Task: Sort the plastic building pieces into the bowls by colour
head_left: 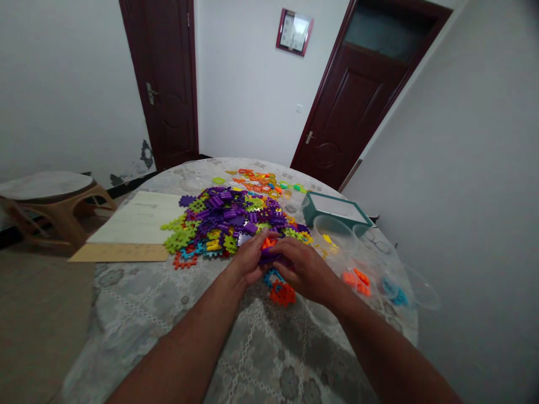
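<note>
A heap of plastic interlocking pieces (pixel 227 219), purple, green, yellow and orange, lies in the middle of a round table (pixel 168 314). My left hand (pixel 251 259) and my right hand (pixel 305 269) meet at the heap's near edge. Both have their fingers closed round purple pieces (pixel 269 255), with an orange piece (pixel 268 242) showing between them. A red-orange piece (pixel 282 293) and a blue piece (pixel 270 276) lie on the cloth just under my hands.
Clear plastic bowls (pixel 337 231) stand at the right, some holding orange (pixel 357 280) and blue pieces (pixel 393 292). A teal box (pixel 337 209) sits behind them. A pale board (pixel 135 224) overhangs the table's left edge. A stool (pixel 54 196) stands at the left.
</note>
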The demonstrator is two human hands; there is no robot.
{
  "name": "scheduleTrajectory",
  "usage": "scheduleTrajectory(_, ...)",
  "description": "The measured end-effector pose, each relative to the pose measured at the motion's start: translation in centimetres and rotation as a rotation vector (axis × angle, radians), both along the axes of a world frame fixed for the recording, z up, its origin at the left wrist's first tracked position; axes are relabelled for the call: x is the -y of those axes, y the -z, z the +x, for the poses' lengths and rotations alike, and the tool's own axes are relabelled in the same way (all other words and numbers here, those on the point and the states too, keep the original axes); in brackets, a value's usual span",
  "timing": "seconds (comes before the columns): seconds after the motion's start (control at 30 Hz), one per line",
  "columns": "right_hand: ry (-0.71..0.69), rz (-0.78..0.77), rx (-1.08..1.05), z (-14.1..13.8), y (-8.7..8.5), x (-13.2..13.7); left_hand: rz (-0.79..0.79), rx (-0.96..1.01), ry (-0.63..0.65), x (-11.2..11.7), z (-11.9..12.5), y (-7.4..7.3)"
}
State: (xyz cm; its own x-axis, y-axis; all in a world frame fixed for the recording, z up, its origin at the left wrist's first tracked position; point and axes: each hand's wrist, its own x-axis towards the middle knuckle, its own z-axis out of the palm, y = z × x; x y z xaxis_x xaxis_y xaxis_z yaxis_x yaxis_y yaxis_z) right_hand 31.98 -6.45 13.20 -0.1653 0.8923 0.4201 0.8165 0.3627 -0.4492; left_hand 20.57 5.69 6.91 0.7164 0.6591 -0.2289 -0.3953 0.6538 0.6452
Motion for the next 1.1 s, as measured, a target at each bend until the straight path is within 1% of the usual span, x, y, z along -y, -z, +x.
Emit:
scheduleTrajectory(0.07, 0.016, 0.012, 0.006, 0.2, 0.4, 0.0, -0.006, 0.015, 0.001, -0.1, -0.1, -0.1)
scheduleTrajectory(0.17, 0.084, 0.027, -0.003, 0.4, 0.6, 0.2, 0.022, 0.025, 0.038, -0.1, -0.2, -0.1)
scheduleTrajectory(0.3, 0.196, -0.007, -0.121, 0.6, -0.4, 1.1, 0.076, -0.009, 0.058, 0.0, -0.3, -0.1)
scheduleTrajectory(0.37, 0.235, -0.039, -0.215, 0.8, -0.9, 1.7, 0.074, -0.017, 0.038, -0.1, -0.3, -0.3)
scheduleTrajectory(0.43, 0.268, -0.061, -0.304, 1.1, -1.1, 2.3, 0.060, -0.029, 0.029, -0.1, -0.2, -0.7)
scheduleTrajectory(0.5, 0.301, -0.078, -0.383, 1.6, -0.8, 3.0, 0.061, -0.037, 0.030, -0.1, -0.2, -1.1)
scheduleTrajectory(0.6, 0.365, -0.085, -0.493, 2.4, 0.1, 4.3, 0.090, -0.025, 0.043, -0.1, -0.3, -1.4)
scheduleTrajectory(0.7, 0.433, -0.101, -0.592, 3.4, 1.1, 5.8, 0.117, -0.037, 0.080, -0.1, -0.5, -1.4)
scheduleTrajectory(0.8, 0.443, -0.109, -0.679, 4.6, 1.5, 6.9, 0.131, -0.064, 0.099, -0.1, -0.5, -1.3)
scheduleTrajectory(0.9, 0.475, -0.111, -0.669, 6.2, 1.3, 7.5, 0.123, -0.064, 0.091, 0.0, -0.5, -1.2)
scheduleTrajectory(1.0, 0.545, -0.094, -0.565, 8.2, 0.6, 7.8, 0.119, -0.060, 0.056, 0.1, -0.4, -1.2)
scheduleTrajectory(1.1, 0.619, -0.052, -0.441, 11.0, 0.0, 7.1, 0.133, -0.057, 0.004, 0.0, -0.3, -1.2)
